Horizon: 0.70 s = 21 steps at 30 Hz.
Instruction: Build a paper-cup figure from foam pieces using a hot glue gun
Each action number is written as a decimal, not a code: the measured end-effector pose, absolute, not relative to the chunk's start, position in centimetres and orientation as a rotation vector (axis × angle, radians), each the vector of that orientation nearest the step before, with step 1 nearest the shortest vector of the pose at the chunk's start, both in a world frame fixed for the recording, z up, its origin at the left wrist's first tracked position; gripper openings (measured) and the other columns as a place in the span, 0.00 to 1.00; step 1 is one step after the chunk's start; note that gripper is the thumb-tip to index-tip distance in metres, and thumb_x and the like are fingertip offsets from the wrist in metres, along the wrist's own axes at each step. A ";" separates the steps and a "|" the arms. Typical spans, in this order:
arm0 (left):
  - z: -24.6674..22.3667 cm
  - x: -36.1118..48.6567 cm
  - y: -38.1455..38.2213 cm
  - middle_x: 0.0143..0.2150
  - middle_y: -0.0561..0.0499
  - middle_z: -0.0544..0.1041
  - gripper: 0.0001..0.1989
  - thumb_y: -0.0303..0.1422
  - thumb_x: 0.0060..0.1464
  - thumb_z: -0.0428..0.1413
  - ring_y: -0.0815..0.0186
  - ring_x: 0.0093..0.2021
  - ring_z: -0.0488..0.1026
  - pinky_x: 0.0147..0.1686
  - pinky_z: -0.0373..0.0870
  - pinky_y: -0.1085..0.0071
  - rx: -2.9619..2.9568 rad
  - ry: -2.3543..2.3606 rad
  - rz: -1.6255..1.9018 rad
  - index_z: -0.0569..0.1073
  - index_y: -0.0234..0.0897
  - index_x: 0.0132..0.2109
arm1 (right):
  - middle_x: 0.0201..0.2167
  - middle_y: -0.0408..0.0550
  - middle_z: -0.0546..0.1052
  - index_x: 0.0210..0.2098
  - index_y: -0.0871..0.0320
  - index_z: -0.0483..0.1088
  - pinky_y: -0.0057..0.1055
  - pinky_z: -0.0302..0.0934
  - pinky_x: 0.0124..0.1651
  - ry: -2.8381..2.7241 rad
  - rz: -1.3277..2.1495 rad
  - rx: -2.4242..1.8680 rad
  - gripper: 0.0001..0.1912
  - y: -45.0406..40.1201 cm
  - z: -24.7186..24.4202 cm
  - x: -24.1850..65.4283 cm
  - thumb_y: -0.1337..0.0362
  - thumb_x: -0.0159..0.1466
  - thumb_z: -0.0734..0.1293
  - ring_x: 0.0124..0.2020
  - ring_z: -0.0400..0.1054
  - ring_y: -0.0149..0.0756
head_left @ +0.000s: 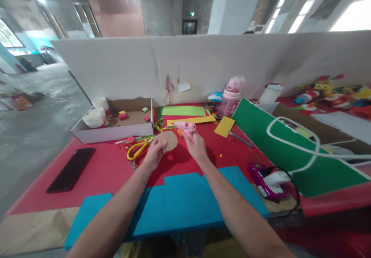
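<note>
My left hand (155, 152) pinches the near-left edge of a round tan cardboard disc (170, 140), held above the red table top. In my right hand (196, 145) is a pink glue gun (185, 126), its nozzle pointing left over the far side of the disc. Whether the nozzle touches the disc I cannot tell. Yellow-handled scissors (136, 151) lie just left of my left hand, partly hidden behind it. A second, red handle (140, 159) shows beside them.
A white box (113, 131) with paper cups (94, 119) stands at left, near a black phone (71, 170). Yellow paper (224, 126), a pink bottle (231, 95) and a green board (275, 149) are at right. A purple power strip (266, 182) and white cable (301, 120) lie front right.
</note>
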<state>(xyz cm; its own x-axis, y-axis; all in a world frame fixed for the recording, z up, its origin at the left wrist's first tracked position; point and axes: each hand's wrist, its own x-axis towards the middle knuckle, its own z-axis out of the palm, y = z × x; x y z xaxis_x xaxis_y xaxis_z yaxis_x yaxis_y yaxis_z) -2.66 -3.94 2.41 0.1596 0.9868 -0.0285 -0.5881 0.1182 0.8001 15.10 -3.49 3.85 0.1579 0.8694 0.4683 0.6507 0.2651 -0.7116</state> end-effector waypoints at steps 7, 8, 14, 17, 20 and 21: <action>1.9 -2.8 -3.9 0.46 0.49 0.77 0.30 0.27 0.39 0.66 0.65 0.42 0.75 0.40 0.70 0.73 0.802 0.698 1.340 0.71 0.40 0.52 | 0.34 0.59 0.80 0.44 0.63 0.71 0.31 0.63 0.32 -1.653 0.171 -1.438 0.20 -3.8 1.5 14.7 0.54 0.67 0.58 0.33 0.75 0.44; 1.9 -2.9 -3.8 0.46 0.49 0.77 0.29 0.27 0.39 0.66 0.65 0.42 0.75 0.40 0.70 0.74 0.801 0.703 1.363 0.71 0.40 0.52 | 0.34 0.60 0.80 0.44 0.63 0.71 0.31 0.62 0.32 -1.657 0.161 -1.441 0.19 -3.8 1.5 14.9 0.54 0.67 0.58 0.33 0.75 0.44; 2.3 -3.4 -3.4 0.43 0.51 0.76 0.26 0.28 0.39 0.65 0.67 0.39 0.74 0.34 0.69 0.76 0.785 0.732 1.449 0.72 0.39 0.49 | 0.32 0.56 0.79 0.42 0.62 0.72 0.32 0.63 0.31 -1.542 0.299 -1.437 0.21 -3.1 1.5 15.7 0.51 0.66 0.59 0.32 0.75 0.45; 2.4 -3.2 -3.4 0.42 0.50 0.76 0.25 0.28 0.38 0.65 0.67 0.38 0.74 0.34 0.69 0.76 0.797 0.741 1.459 0.72 0.38 0.47 | 0.32 0.54 0.79 0.41 0.60 0.72 0.32 0.64 0.33 -1.512 0.340 -1.418 0.19 -2.7 1.2 16.2 0.51 0.64 0.61 0.34 0.75 0.45; 2.3 -3.2 -3.3 0.42 0.51 0.77 0.24 0.27 0.37 0.65 0.67 0.38 0.74 0.35 0.70 0.75 0.792 0.731 1.501 0.72 0.38 0.46 | 0.28 0.51 0.78 0.37 0.58 0.71 0.30 0.63 0.29 -1.545 0.468 -1.418 0.13 -2.6 0.9 16.4 0.55 0.62 0.64 0.29 0.73 0.41; 2.2 -3.3 -3.3 0.41 0.52 0.76 0.24 0.27 0.38 0.65 0.68 0.39 0.74 0.36 0.70 0.75 0.784 0.731 1.521 0.72 0.39 0.45 | 0.24 0.48 0.76 0.34 0.58 0.70 0.28 0.62 0.26 -1.537 0.593 -1.418 0.12 -2.7 0.9 16.5 0.55 0.62 0.65 0.25 0.71 0.38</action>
<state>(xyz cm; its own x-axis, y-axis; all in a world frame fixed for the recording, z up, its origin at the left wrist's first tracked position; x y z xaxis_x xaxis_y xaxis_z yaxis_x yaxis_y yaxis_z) -3.32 -3.27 2.25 -0.0574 0.9962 0.0662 -0.5705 -0.0872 0.8167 16.45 -2.71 0.94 0.0998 0.9476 0.3036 0.4985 0.2164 -0.8395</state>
